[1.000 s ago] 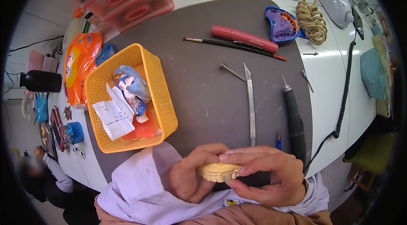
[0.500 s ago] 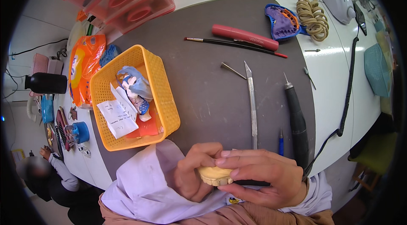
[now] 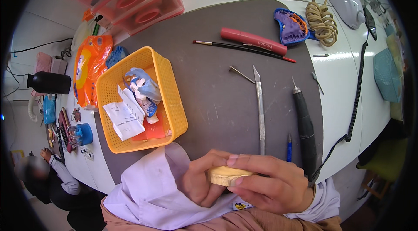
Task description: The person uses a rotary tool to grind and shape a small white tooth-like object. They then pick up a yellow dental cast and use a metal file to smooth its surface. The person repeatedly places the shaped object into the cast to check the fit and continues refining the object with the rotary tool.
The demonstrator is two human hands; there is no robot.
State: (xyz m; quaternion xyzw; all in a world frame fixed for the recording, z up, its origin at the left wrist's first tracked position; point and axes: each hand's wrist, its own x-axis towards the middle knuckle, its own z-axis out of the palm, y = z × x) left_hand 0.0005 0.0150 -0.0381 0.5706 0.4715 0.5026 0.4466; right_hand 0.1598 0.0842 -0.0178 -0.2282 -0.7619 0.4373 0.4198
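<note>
A yellowish plaster dental cast (image 3: pixel 226 175) with a row of teeth along its lower edge is held close to my body at the front of the mat. My left hand (image 3: pixel 202 178) grips its left end with fingers curled behind it. From the right, my right hand (image 3: pixel 272 183) pinches the cast between thumb and fingers. Just beyond the hands lie a silver craft knife (image 3: pixel 259 109), a black handpiece with a thin bur (image 3: pixel 303 126) and a blue pen-like tool (image 3: pixel 289 147). A small metal pin-like piece (image 3: pixel 241 74) rests by the knife's blade.
Left of my hands, a yellow basket (image 3: pixel 176 100) holds papers and impression pieces. A pink tube (image 3: pixel 252 40), a thin brush (image 3: pixel 244 51) and a purple impression tray (image 3: pixel 292 26) lie farther back. Pink drawers (image 3: pixel 143 2) stand at the back left. A coiled black cord (image 3: pixel 359 87) runs down the right.
The cast has turned in my hands, showing more of its smooth upper face and a different side of the teeth. My right-hand fingers have shifted slightly. The view has moved a little.
</note>
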